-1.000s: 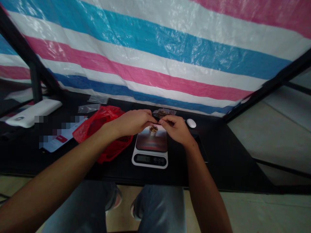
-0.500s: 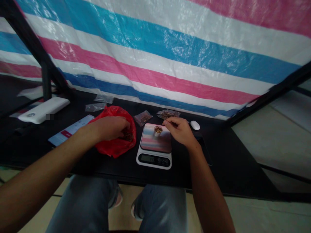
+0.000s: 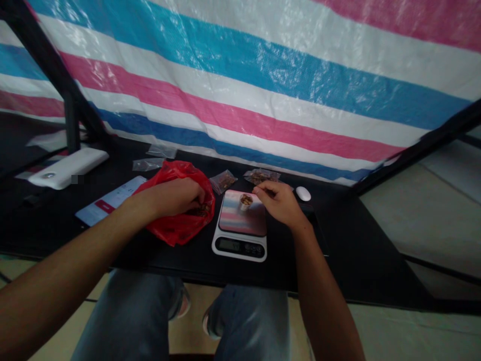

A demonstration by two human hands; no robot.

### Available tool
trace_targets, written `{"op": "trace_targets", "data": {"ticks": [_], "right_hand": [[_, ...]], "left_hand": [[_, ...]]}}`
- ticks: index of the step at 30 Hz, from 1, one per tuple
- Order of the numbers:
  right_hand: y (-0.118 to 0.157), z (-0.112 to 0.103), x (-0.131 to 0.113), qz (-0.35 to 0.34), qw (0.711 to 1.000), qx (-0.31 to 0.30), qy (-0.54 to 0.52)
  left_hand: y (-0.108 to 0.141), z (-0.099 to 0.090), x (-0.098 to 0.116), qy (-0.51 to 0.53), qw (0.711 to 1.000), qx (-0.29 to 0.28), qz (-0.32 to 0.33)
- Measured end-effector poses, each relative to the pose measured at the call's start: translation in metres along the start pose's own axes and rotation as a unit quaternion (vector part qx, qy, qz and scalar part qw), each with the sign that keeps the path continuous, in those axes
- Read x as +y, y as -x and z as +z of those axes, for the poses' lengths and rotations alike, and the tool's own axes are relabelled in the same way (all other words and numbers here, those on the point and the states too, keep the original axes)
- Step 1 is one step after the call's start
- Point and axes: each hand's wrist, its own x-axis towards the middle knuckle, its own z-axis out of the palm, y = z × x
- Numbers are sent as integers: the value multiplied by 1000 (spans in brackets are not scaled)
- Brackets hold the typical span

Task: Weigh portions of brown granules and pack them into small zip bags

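Observation:
My left hand (image 3: 183, 195) reaches into an open red plastic bag (image 3: 169, 233) with its fingers curled down and the tips hidden. Small brown pieces (image 3: 203, 209) show in the bag beside the fingers. To the right stands a white digital kitchen scale (image 3: 240, 220). On its plate sits a small cup (image 3: 245, 202) filled with brown and yellowish pieces. My right hand (image 3: 276, 200) is held at the plate's upper right corner, thumb and forefinger pinched together. Whether anything is between them is too small to tell.
Two clear bags of brown pieces, a small one (image 3: 224, 181) and a larger one (image 3: 262, 175), lie behind the scale. A white mouse (image 3: 303, 194) is at right. At left are a phone-like sheet (image 3: 108, 203), a white power bank (image 3: 69, 168) and flat clear bags (image 3: 148, 164).
My left hand has shifted slightly right and up within the red bag, and the bag's rim has moved with it. My right hand keeps its pinch by the scale.

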Motion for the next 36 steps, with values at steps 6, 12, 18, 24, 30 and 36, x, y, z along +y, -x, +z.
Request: {"op": "trace_targets", "data": {"ticks": [6,12,18,24,30,36], "right_hand": [[0,0,2,-2,1000,-3,7],[-1,0,1,-2,1000,-3,20],[-1,0,0,0,1000,-6,29],[0,1,3,-5,999,-11,32],[0,1,2,-5,999,-12,35],[0,1,1,-7,999,-13,46]], "left_hand": [[-14,11,6,-7,998,16,54],[-26,21,5,-12,999,-8,43],[-25,20,1,14,999,-13,42],[-22,11,-2,-3,1000,-10,24],[-12,6,5,-1,1000,16,21],[-16,16,3,-1,999,-18,39]]}}
